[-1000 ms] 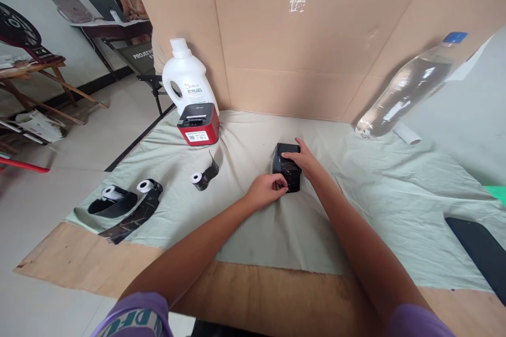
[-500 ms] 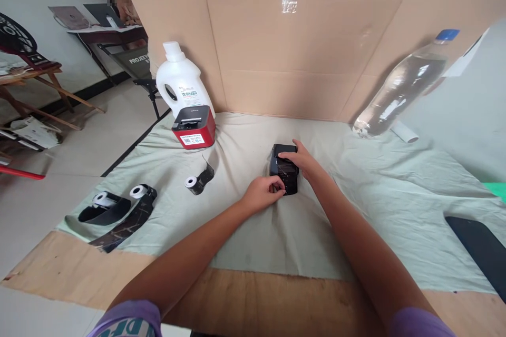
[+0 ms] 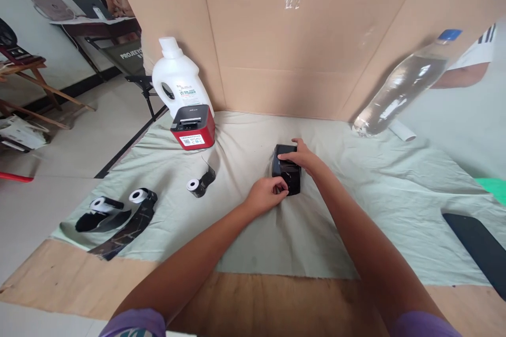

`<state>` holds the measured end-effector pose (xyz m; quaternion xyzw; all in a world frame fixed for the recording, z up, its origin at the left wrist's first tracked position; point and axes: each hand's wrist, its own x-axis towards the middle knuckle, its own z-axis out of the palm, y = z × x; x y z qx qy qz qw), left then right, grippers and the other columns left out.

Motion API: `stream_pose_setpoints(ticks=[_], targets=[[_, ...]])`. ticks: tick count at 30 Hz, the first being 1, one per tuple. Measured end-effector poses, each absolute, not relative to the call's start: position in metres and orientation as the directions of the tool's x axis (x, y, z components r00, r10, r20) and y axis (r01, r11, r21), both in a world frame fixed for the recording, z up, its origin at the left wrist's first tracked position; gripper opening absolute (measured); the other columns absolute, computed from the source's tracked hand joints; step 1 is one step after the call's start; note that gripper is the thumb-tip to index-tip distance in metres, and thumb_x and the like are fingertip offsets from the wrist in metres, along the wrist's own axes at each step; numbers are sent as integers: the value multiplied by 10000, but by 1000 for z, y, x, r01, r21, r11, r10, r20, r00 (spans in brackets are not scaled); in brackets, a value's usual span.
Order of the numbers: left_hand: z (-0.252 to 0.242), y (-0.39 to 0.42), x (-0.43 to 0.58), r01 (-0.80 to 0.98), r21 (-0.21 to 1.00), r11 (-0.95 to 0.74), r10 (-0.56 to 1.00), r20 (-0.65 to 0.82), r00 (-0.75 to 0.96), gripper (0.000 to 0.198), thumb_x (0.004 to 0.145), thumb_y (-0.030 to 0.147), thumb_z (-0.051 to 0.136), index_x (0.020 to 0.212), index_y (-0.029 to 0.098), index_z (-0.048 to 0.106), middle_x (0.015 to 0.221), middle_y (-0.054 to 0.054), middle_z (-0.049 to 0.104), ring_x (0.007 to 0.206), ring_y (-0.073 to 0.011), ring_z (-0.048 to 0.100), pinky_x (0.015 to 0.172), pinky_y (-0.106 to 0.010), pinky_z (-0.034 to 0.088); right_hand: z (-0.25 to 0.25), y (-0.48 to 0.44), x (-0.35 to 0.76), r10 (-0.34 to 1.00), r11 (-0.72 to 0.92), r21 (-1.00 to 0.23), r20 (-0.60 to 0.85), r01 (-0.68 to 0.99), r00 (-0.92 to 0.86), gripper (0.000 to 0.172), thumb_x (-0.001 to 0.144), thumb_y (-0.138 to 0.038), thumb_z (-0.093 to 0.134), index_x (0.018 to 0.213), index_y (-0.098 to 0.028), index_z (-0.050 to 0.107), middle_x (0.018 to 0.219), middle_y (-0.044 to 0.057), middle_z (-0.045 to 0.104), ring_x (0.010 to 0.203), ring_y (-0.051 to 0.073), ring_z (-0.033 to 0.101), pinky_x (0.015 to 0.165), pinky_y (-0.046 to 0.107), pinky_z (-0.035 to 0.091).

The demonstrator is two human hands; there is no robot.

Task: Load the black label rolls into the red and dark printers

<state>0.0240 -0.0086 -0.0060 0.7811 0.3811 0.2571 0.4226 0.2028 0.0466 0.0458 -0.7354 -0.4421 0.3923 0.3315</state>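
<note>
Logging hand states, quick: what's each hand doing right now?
Left hand: fingers curled, pinching the near edge of the black printer.
Right hand: open, laid flat on top of the black printer.

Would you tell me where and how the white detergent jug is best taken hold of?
Grip the white jug by the built-in handle on its left edge, coming from the left. It stands upright, the hole lets a hand close around the handle, and the red printer blocks its front.

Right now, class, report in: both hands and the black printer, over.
Left hand pinching near edge of black printer. Right hand laid over its top. Paper roll lies apart, leftward.
</note>
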Motion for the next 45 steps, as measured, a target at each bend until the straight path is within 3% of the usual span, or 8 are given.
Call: stream_pose_setpoints(ticks=[5, 9, 12, 16, 23, 33, 38, 45], targets=[[-8, -13, 24, 341, 872, -352, 814, 105, 572, 83, 806, 296, 668, 836, 222, 646, 748, 39, 664, 630, -110, 555, 607, -225, 404, 44, 41, 202, 900, -405, -847, -303, 344, 313, 1040, 526, -395, 870, 1432, -285, 370, 1437, 135, 467, 1265, 328, 519, 1066, 507, 443], [-5, 1, 23, 283, 930, -233, 911, 107, 399, 163, 861, 363, 616, 877, 223, 535, 654, 54, 619, 580, -109, 546, 586, -217, 403, 39, 43, 203, 907, -383, -856, -277, 348, 317, 1103, 517, -398, 873, 1469, -256, 337, 1423, 150, 483, 1261, 324, 527, 1071, 501, 444], [8, 36, 25, 283, 958, -45, 951, -46, 307, 250, 897, 398, 573, 1065, 221, 523, 638, 56, 619, 460, -98, 476, 512, -221, 375, 38, 45, 205, 914, -372, -861, -275, 346, 298, 1083, 520, -369, 866, 1470, -268, 356, 1467, 143, 451, 1298, 323, 504, 1091, 498, 423], [39, 84, 29, 419, 899, 126, 855, -313, 414, 543, 842, 432, 662, 1316, 207, 518, 637, 44, 613, 411, -90, 440, 434, -215, 275, 41, 43, 218, 921, -382, -883, -337, 273, 197, 1047, 576, -275, 822, 1501, -292, 332, 1465, 125, 490, 1292, 305, 526, 1105, 485, 405], [48, 101, 25, 461, 874, 151, 710, -421, 564, 696, 779, 508, 721, 1406, 283, 520, 743, 17, 654, 501, -88, 555, 412, -175, 257, 44, 31, 263, 960, -247, -960, -261, 135, -103, 710, 653, -187, 742, 1336, -261, 563, 1408, 77, 601, 1400, 259, 468, 1190, 439, 317], [45, 97, 36, 460, 874, 154, 721, -418, 553, 721, 782, 447, 736, 1427, 240, 491, 689, 26, 633, 517, -112, 565, 459, -209, 340, 47, 38, 258, 944, -301, -928, -323, 221, -71, 718, 725, -245, 776, 1398, -223, 525, 1449, 97, 563, 1382, 288, 476, 1188, 476, 337], [52, 93, 33, 504, 849, 161, 723, -449, 525, 701, 756, 493, 757, 1381, 300, 502, 694, 45, 601, 551, -102, 559, 461, -199, 280, 42, 36, 261, 958, -207, -938, -253, 279, -137, 727, 764, -313, 768, 1433, -231, 494, 1471, 99, 528, 1390, 287, 456, 1190, 495, 336], [44, 91, 34, 485, 862, 146, 740, -420, 525, 708, 756, 518, 750, 1387, 314, 502, 708, 41, 595, 547, -106, 561, 452, -207, 244, 25, 38, 263, 970, -181, -968, -204, 176, -129, 684, 760, -313, 778, 1397, -252, 537, 1442, 75, 566, 1376, 277, 477, 1202, 488, 331]])
